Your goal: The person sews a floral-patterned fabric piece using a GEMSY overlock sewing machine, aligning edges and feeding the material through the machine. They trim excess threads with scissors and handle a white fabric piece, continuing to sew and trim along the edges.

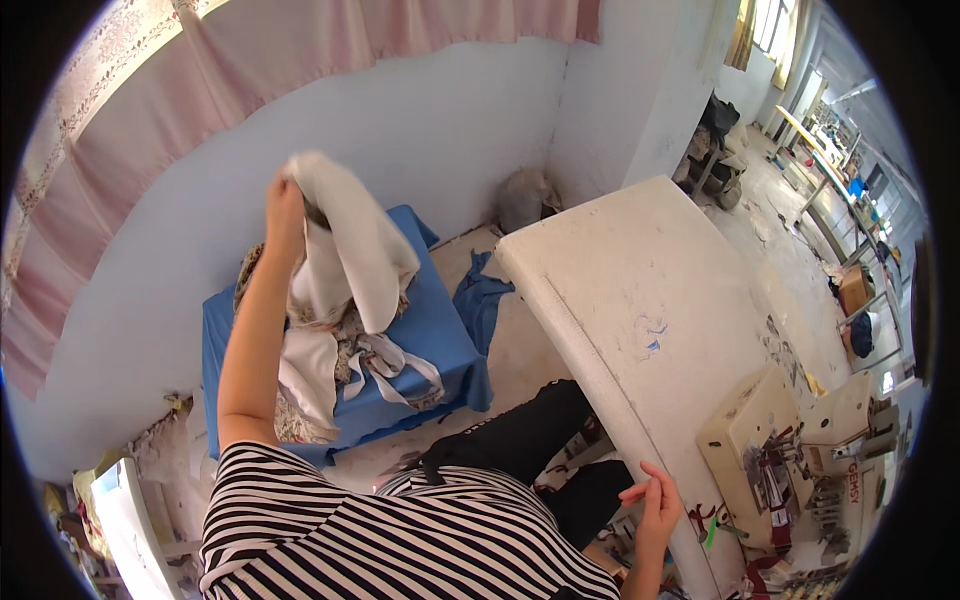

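My left hand (286, 205) is raised over a low stand covered with blue cloth (450, 340). Its fingers are closed on the upper end of a pale cloth piece (350, 240), which hangs down in folds and looks slightly blurred. Beneath it, a heap of floral-print and white fabric (310, 375) lies on the blue cover, with light strips (395, 365) trailing toward me. My right hand (655, 498) is at the near edge of the white worktable (640, 270), fingers partly bent and apart, with nothing visible in them.
A sewing machine (755, 450) stands on the worktable at right, with scissors (705, 520) and a green item (711, 533) nearby. Against the wall sits a grey sack (525, 198). Blue cloth (482, 300) hangs beside the stand. A white surface (130, 510) is at lower left.
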Tool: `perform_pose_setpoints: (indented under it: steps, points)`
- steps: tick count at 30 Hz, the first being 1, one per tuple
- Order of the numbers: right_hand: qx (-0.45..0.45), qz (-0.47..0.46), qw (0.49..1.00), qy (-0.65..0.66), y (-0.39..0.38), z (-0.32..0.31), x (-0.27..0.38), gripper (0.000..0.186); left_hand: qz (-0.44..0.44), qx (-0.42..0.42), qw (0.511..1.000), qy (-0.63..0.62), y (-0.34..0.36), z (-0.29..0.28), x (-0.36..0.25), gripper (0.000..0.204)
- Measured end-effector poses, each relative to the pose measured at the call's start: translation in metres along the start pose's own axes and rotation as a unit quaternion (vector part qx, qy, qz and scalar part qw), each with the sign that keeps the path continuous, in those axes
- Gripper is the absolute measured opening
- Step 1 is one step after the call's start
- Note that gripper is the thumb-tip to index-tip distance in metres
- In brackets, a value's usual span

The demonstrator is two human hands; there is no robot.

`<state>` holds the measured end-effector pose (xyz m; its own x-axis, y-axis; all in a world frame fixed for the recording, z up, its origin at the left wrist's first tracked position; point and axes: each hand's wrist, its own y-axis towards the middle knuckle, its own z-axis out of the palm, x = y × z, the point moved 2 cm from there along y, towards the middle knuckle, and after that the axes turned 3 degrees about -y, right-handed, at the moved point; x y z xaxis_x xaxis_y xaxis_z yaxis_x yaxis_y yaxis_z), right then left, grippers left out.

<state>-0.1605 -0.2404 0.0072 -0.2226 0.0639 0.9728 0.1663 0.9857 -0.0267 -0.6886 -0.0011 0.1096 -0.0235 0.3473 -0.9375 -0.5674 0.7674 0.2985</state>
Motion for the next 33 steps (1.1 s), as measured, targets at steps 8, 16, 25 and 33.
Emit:
perform_pose_setpoints:
  steps: [8, 16, 25, 33]
  points:
    - [0.064, -0.210, 0.974, -0.048, 0.053, 0.032, 0.101, 0.044, 0.131, 0.234, 0.939, -0.215, -0.029, 0.202, -0.170, 0.027]
    - [-0.319, -0.415, 0.785, -0.331, 0.076, -0.031, 0.212, 0.076, 0.310, 0.573, 0.759, -0.006, -0.154, 0.365, -0.185, 0.030]
    - [-0.350, -0.216, 0.811, -0.417, 0.111, -0.097, 0.181, 0.046, 0.176, 0.685, 0.706, -0.043, -0.254, 0.309, -0.033, 0.094]
    - [-0.382, -0.246, 0.830, -0.323, 0.079, -0.099, 0.219, 0.029, 0.103, 0.480, 0.857, 0.155, -0.238, 0.220, 0.093, 0.048]
